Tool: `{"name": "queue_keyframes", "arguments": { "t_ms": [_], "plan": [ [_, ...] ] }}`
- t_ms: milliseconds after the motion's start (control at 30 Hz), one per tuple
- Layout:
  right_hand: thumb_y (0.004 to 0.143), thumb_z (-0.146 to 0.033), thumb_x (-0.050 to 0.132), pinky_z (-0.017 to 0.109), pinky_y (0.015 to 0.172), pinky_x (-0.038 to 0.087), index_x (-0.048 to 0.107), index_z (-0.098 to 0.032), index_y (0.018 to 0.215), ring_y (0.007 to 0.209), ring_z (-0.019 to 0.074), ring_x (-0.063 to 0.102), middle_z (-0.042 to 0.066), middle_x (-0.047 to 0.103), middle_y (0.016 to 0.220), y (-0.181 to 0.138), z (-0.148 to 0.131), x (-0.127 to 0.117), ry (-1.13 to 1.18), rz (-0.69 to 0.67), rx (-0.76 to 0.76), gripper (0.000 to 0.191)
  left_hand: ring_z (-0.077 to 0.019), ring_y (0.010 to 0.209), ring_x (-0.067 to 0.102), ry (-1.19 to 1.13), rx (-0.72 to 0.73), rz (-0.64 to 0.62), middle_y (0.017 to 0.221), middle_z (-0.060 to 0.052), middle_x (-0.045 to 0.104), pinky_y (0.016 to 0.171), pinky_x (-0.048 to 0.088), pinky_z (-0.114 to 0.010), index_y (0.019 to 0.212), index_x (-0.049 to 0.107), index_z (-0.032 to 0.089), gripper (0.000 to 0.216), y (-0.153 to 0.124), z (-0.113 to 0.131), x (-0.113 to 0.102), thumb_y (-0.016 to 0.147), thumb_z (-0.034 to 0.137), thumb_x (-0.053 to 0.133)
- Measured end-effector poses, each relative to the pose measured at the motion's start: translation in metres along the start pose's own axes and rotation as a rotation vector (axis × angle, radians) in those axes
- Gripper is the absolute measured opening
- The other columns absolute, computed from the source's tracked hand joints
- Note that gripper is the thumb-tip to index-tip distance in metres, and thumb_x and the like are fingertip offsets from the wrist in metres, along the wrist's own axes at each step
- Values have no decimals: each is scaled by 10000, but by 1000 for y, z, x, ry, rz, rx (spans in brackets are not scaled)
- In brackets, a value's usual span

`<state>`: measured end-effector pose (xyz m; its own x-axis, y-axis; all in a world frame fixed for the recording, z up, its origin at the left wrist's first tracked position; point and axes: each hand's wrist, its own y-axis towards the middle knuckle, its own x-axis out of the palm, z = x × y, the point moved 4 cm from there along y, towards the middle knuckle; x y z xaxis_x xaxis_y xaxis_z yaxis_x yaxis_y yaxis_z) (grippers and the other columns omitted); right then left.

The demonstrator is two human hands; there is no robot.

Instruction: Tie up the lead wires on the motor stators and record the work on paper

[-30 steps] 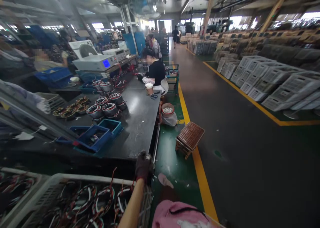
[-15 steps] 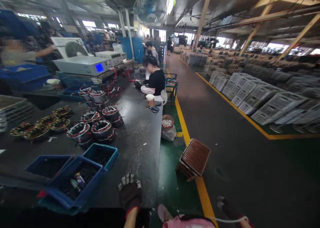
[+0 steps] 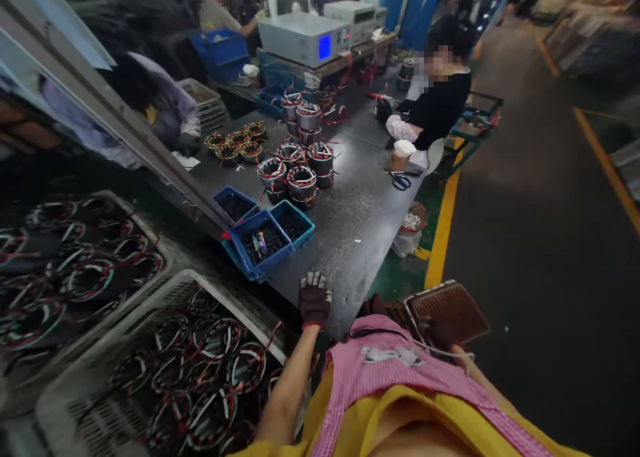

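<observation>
My left hand (image 3: 315, 301), in a dark glove with pale fingertips, lies flat on the near corner of the dark tabletop (image 3: 345, 243). Its fingers are spread and hold nothing. Low on the right, my right hand (image 3: 441, 331), also dark-gloved, is at the brown seat of a stool (image 3: 463, 310). Blur and shadow hide its fingers, so its grip is unclear. Beyond my left hand sit a blue bin (image 3: 274, 260) with small black parts and a marked tube, and a teal bin (image 3: 304, 239). Stacked wound motor stators (image 3: 303, 185) stand behind them.
Plastic crates (image 3: 183, 287) of wired stators fill the lower left. A slanted metal post (image 3: 125, 110) crosses the left side. A co-worker in black (image 3: 445, 103) sits along the table edge, near scissors (image 3: 401, 181) and a cup (image 3: 400, 155). Another person (image 3: 160, 107) bends over at left.
The view has swung left and down, bringing the crates and my apron into sight. My left hand stays flat on the table. My right hand is now at the stool.
</observation>
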<state>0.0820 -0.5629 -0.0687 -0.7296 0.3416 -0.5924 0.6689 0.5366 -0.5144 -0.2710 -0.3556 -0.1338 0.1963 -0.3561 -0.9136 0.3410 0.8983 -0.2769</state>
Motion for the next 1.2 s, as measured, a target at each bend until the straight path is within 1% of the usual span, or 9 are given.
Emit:
{"name": "queue_keyframes", "arguments": {
  "t_ms": [100,267,400,500,600,700,900,1033,1200],
  "plan": [
    [875,-224,670,416,974,607,892,-164,798,1040,334,838,184,854,1010,90,-54,-1,-168,-20,-176,242,-368,1802,353,0,-49,7,1861,-152,484,1514,209,-619,1716,656,179,641,5,5,6,1096,297,541],
    [1030,-280,625,429,1185,554,819,-137,1483,1325,341,786,252,800,1479,221,-182,42,-629,30,-571,513,-361,1788,386,13,97,-58,1878,-124,467,1471,299,-635,1743,621,246,651,46,73,22,1124,442,578],
    [1097,-355,614,515,1366,403,682,-126,1672,1599,384,606,254,644,1713,287,-253,110,-822,-180,-830,623,-329,1796,376,0,265,-108,1882,-123,459,1469,313,-599,1734,628,267,631,121,152,25,1141,481,585],
    [1144,-399,541,590,1438,267,585,-176,1772,1738,391,432,195,482,1862,324,-281,144,-922,-334,-1020,668,-309,1813,337,-3,161,-154,1881,-111,468,1489,276,-599,1727,634,251,616,194,176,8,1146,443,564],
    [1148,-473,541,609,1445,241,549,-226,1802,1765,387,384,153,446,1890,361,-300,155,-915,-407,-1118,699,-336,1817,323,-28,-159,-102,1892,-138,443,1502,221,-642,1724,632,204,628,257,163,-26,1117,359,581],
    [1143,-476,552,616,1438,255,576,-262,1786,1761,383,390,126,465,1884,393,-316,157,-880,-422,-1191,678,-384,1773,411,-91,-400,84,1863,-174,492,1485,274,-642,1688,666,187,658,292,145,-78,1033,251,664],
    [1189,-448,471,593,1409,305,689,-198,1679,1699,386,475,139,555,1824,418,-328,166,-703,-234,-1248,591,-371,1683,527,-38,-196,565,1708,-189,665,1463,309,-593,1624,703,219,610,349,127,-230,1018,285,720],
    [1188,-412,479,587,1385,345,717,-185,1640,1669,391,517,139,607,1781,417,-325,173,-639,-202,-1263,559,-385,1450,692,92,-252,449,1422,-207,826,1376,394,-585,1554,754,157,528,412,110,-298,1049,293,682],
    [1178,-388,495,591,1386,344,702,-182,1653,1682,390,499,148,583,1800,415,-321,177,-620,-224,-1254,558,-373,1346,730,157,-365,296,1304,-226,855,1239,487,-498,1339,868,127,401,444,115,-309,1107,304,592]
  ]
}}
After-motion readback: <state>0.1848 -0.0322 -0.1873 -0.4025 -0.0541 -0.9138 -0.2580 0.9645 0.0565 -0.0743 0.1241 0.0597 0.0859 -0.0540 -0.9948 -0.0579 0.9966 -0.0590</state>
